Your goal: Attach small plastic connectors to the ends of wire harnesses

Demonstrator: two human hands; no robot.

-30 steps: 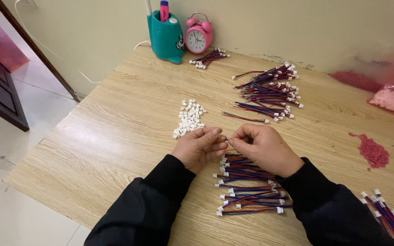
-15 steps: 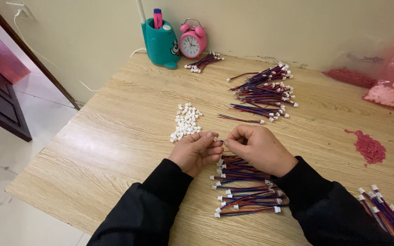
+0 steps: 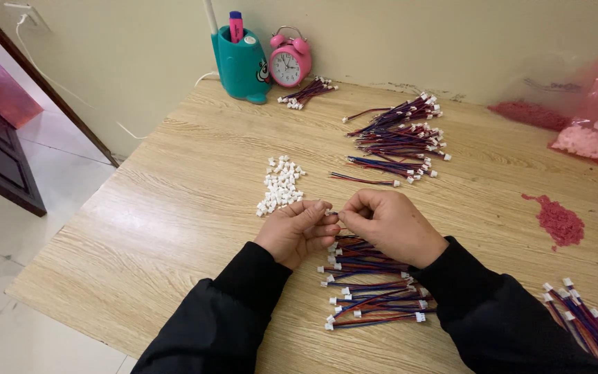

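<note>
Between the two hands, just above the near wire pile (image 3: 372, 287), a small wire end is pinched. Left hand (image 3: 299, 232) and right hand (image 3: 389, 225) are curled, fingertips meeting on it. Many finished wires lie near; loose white connectors (image 3: 279, 183) and the far wires (image 3: 399, 135) remain, so I judge the work about halfway.

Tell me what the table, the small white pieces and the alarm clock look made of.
Table: pale wood-grain surface, likely laminate, matte.
Small white pieces: probably moulded plastic, uniform and blocky.
Alarm clock: glossy pink casing, painted metal or plastic; cannot tell which.
</note>
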